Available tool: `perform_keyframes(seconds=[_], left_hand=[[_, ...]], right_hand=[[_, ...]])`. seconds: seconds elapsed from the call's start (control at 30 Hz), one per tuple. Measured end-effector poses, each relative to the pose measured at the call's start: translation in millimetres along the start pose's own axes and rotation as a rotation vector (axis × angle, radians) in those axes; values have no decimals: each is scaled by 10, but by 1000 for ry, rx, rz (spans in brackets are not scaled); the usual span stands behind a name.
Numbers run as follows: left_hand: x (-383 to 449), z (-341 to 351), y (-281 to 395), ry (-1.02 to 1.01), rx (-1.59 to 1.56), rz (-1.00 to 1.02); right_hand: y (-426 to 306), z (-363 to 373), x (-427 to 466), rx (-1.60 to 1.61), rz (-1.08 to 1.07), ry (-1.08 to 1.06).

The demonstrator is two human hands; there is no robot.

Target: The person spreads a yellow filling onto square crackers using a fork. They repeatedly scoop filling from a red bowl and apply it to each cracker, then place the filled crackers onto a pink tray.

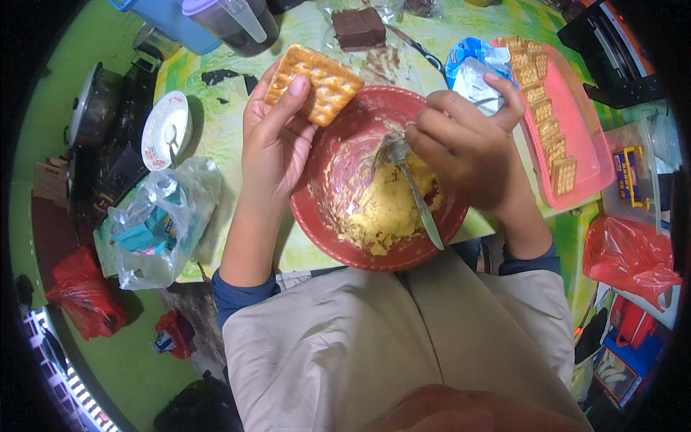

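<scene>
A square cracker (316,83) is pinched between the thumb and fingers of my left hand (278,129), above the left rim of a red plastic bowl (318,227). Yellow, crumbly paste (383,208) lies in that bowl, with a metal spoon (418,200) leaning in it, its handle towards me. My right hand (464,140) hovers over the bowl's right side, its fingers curled and the index finger raised; whether it holds anything between the fingertips is hidden. Just behind it lies an opened blue and silver packet (478,75). Filled crackers (564,175) stand in a row along a pink tray (591,156).
A dark brown block (359,29) sits on plastic at the back, beside a knife (415,46). To the left are a white bowl (181,116) with a spoon, a clear plastic bag (162,232) and a purple-lidded jug (237,27). The table edge runs close before me.
</scene>
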State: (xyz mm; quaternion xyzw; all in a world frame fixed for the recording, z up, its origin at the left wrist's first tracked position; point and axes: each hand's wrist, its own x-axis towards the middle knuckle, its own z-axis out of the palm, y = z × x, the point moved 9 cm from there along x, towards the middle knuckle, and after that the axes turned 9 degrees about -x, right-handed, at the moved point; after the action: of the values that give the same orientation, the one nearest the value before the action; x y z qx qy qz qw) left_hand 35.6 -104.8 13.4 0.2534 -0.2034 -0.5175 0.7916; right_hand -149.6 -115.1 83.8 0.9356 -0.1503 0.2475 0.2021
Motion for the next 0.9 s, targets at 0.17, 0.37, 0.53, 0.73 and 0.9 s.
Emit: perform_keyframes(seconds=[0.17,0.37,0.53,0.73,0.9], left_hand=[[45,-21,-82,-55,8,-25],[30,4,-106,-64,63,5],[47,18,-103,-64,35,22],[56,6,-58,-83,-24,16],[56,27,-3,-119,-98,-19]], right_hand=[[-240,-205,-27,-38,-34,49],[-456,-59,-2,-79,-114,-82],[-211,109,-20,179,25,-349],[122,130,-145,307,196,-426],[510,-81,-73,667,381,-143]])
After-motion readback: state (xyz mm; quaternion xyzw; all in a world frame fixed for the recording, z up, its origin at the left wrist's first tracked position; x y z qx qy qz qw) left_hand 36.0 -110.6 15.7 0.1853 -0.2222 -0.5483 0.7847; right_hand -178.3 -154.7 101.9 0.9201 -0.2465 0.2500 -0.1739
